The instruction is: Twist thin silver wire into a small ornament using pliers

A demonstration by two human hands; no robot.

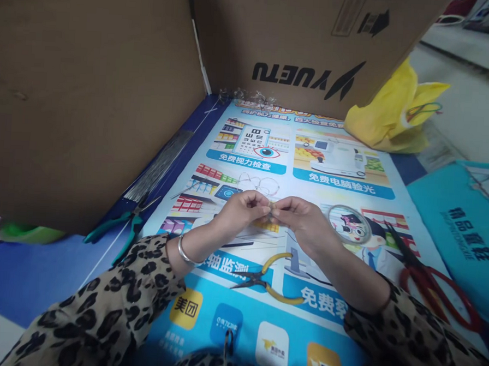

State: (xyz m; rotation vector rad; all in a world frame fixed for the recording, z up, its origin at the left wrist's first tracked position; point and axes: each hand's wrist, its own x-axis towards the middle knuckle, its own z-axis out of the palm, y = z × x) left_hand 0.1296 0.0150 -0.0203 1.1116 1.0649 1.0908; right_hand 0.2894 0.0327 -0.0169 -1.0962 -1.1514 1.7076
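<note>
My left hand (243, 211) and my right hand (302, 219) meet fingertip to fingertip over the printed poster, both in a closed pinch. Between them is a small piece of thin wire, mostly covered by the fingers. Fine wire loops (261, 184) show just beyond the fingertips and seem to belong to it. Below the hands lie yellow-handled needle-nose pliers (259, 281), jaws apart. Teal-handled pliers (132, 221) rest to the left, by a bundle of straight metal wires (159, 165). A clear round ring or roll (349, 224) lies near my right wrist.
Cardboard panels stand at the left (89, 98) and back (301, 38). Several bent wire pieces (249, 97) lie at the back panel's foot. Red-handled scissors (432, 280), a yellow bag (389, 114) and a teal shoe bag (464, 216) are on the right. The poster (289, 180) covers the surface.
</note>
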